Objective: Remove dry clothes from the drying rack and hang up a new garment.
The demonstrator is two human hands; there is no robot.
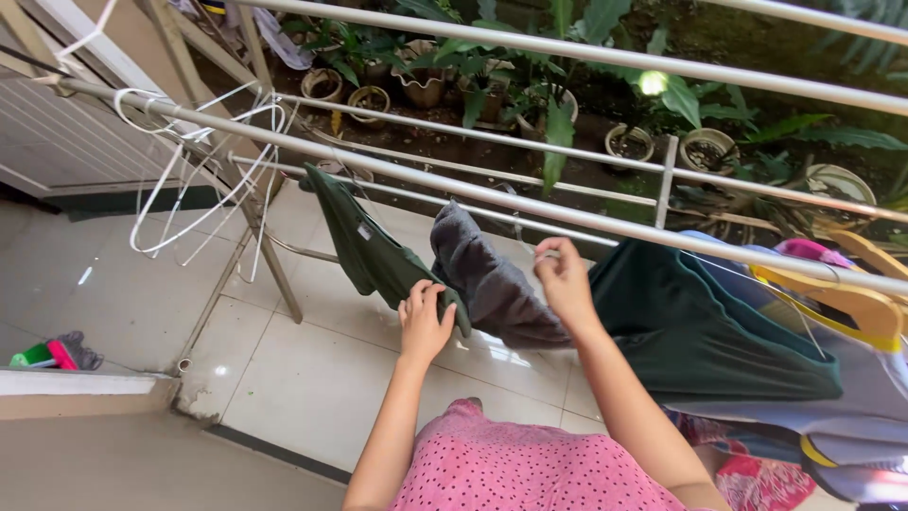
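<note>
**Laundry handled at a balcony drying rack**

A person in a pink dotted top stands at a metal drying rack [445, 185] above a potted garden. The left hand [424, 322], low at centre, is closed on the lower edge of a dark green garment [364, 248] that hangs from the front rail and stretches away towards 10 o'clock from the hand. The right hand [565, 279], just to 2 o'clock of the left, is raised to the same rail with its fingers pinched together on something small at the bar; what it holds is too small to tell. Between the two hands a grey cloth [487, 279] is draped over the rail, its bulk sagging down. To 3 o'clock of the right hand a second, larger dark green garment [700, 331] hangs with other clothes on yellow hangers [856, 303]. White wire hangers [189, 180] dangle empty at 10 o'clock, near the rack's folding leg.

The risk, as it looks: the green garment sits on the rail by a narrow fold, so a downward tug from the left hand could slide it off onto the tiled floor [312, 378]. The grey cloth seems loosely laid too, and a nudge from either wrist might drag it down with it.
</note>
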